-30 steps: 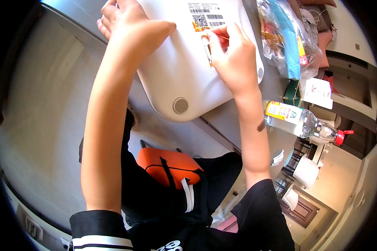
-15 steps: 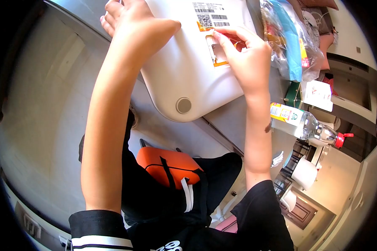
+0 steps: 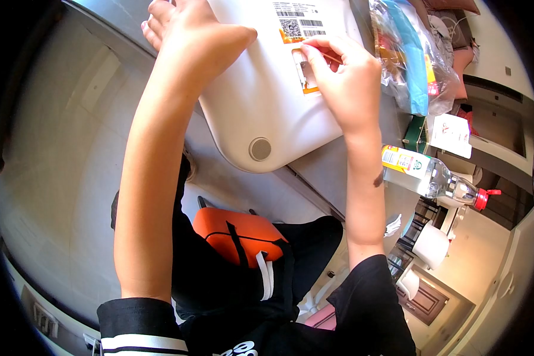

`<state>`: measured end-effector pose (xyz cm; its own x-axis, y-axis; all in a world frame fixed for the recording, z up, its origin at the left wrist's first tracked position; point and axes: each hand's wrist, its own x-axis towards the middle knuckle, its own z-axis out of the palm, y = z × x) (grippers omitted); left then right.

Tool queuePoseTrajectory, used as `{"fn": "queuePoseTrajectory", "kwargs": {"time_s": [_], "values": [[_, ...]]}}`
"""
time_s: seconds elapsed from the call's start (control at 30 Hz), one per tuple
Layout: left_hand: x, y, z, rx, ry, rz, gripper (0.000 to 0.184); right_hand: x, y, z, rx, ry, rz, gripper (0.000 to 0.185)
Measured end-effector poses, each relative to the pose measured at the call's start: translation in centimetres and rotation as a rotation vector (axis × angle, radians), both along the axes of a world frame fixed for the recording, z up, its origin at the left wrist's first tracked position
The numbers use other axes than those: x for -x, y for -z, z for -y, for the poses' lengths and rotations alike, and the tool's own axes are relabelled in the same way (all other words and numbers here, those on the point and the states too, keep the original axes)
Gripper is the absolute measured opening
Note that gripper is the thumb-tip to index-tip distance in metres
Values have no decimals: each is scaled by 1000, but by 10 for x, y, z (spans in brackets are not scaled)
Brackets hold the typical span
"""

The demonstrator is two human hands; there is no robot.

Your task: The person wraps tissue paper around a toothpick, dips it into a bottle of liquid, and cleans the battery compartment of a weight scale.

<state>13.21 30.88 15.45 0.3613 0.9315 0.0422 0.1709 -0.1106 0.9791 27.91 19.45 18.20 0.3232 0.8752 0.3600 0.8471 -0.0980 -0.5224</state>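
A white flat device (image 3: 261, 107) with rounded corners lies with a round grey foot (image 3: 260, 149) facing up. Its printed label (image 3: 299, 21) carries a square code and barcodes. Below the label is an orange-edged rectangular opening (image 3: 306, 78), partly covered by my fingers. My right hand (image 3: 347, 77) is closed at that opening, thumb and index finger pinched at its upper edge; a thin orange-brown strip shows between the fingers, its kind unclear. My left hand (image 3: 193, 29) rests across the device's left side, thumb stretched out; some fingertips are cut off by the frame.
To the right lie a clear plastic bag (image 3: 448, 74) with a blue item (image 3: 412, 65), a white card (image 3: 451, 135) and a clear bottle with a red cap (image 3: 436, 178). An orange pouch (image 3: 237, 234) sits at my lap. The grey tabletop's edge (image 3: 302, 184) runs beneath the device.
My right hand has shifted slightly left and its fingers have curled in further over the opening. My left hand and the white device have stayed in place.
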Motion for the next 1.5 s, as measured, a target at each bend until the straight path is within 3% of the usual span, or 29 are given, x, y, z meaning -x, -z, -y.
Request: {"fn": "queuePoseTrajectory", "kwargs": {"time_s": [0.07,0.17,0.27,0.47,0.57,0.67,0.77,0.87,0.93,0.97,1.03,1.17,1.23,1.27,1.37,1.43,1.5], "values": [[-2,-5,6,43,48,56,73,-4,-1,0,-9,12,59,5],[-5,-24,24,-195,-195,-287,73,-5,-1,-1,-3,39,102,3],[3,-12,13,-227,7,-191,73,-2,7,-2,-43,10,258,2],[3,-20,18,-83,-112,-75,73,-4,7,0,-41,21,201,2],[-1,-9,13,-253,-78,-207,74,-3,6,0,-18,55,283,6],[0,-5,4,-65,45,-56,77,1,6,-3,-57,17,130,3],[-1,-15,14,-161,-129,-203,79,-5,5,-1,-37,97,95,3],[-1,16,-8,-374,1,-219,77,5,6,-3,-43,40,199,5],[-4,11,-1,-17,-2,211,79,3,3,-2,2,18,186,7],[-4,6,3,-19,1,212,79,-2,3,-1,0,21,187,7],[0,-11,7,-113,-61,-165,79,-10,4,1,1,94,194,7],[0,-10,7,-83,-70,-146,78,4,5,-1,-3,59,229,7],[-2,-5,1,44,6,120,77,3,5,-1,-20,9,251,7],[-3,-5,6,44,5,120,77,-1,6,0,-26,36,205,4],[-3,-19,19,-119,-156,-141,78,-4,5,1,2,115,71,2],[0,0,4,-169,-108,-159,78,-3,10,1,-38,86,285,7],[0,13,-8,-221,-49,-170,78,7,8,0,-37,34,250,7]]}}
